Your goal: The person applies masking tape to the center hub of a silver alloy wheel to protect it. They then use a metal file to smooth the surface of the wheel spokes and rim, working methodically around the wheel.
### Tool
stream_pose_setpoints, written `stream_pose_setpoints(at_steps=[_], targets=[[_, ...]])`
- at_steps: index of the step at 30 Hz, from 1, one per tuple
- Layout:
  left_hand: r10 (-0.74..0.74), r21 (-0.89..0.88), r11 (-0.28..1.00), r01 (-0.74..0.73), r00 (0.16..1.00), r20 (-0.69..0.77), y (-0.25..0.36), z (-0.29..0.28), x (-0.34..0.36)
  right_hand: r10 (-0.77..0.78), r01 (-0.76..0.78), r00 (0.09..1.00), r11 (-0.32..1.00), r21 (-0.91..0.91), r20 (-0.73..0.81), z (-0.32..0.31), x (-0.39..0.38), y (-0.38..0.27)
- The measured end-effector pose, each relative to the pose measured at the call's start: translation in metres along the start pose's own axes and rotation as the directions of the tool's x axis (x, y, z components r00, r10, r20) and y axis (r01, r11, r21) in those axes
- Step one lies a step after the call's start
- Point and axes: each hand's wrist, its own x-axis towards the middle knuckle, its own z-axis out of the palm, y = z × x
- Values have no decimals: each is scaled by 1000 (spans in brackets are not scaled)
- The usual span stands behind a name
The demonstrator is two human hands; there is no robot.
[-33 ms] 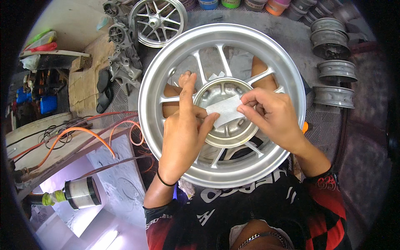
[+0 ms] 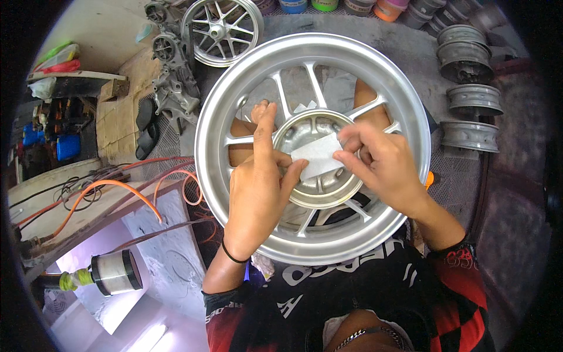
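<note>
Right fingers (image 2: 358,165) slightly higher at white sheet (image 2: 319,157)

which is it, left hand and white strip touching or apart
Touching: the head view shows the left hand pinching the white strip at its left end, with fingers overlapping the edge.

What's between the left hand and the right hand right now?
In the head view, a white strip spans the gap between left hand and right hand, with the hub showing behind it.

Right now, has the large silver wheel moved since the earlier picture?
No: the large silver wheel shows no shift in any direction against the smaller spoked wheel.
</note>
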Motion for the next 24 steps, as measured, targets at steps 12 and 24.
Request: stream_pose_setpoints(at_steps=[12,24], targets=[[48,337,939,-66,997,63,8,8,-1,-156,133,987,939,-316,-49,19,-6,16],[111,316,941,-122,992,55,9,9,1,-238,205,970,897,-390,-37,16,-7,15]])
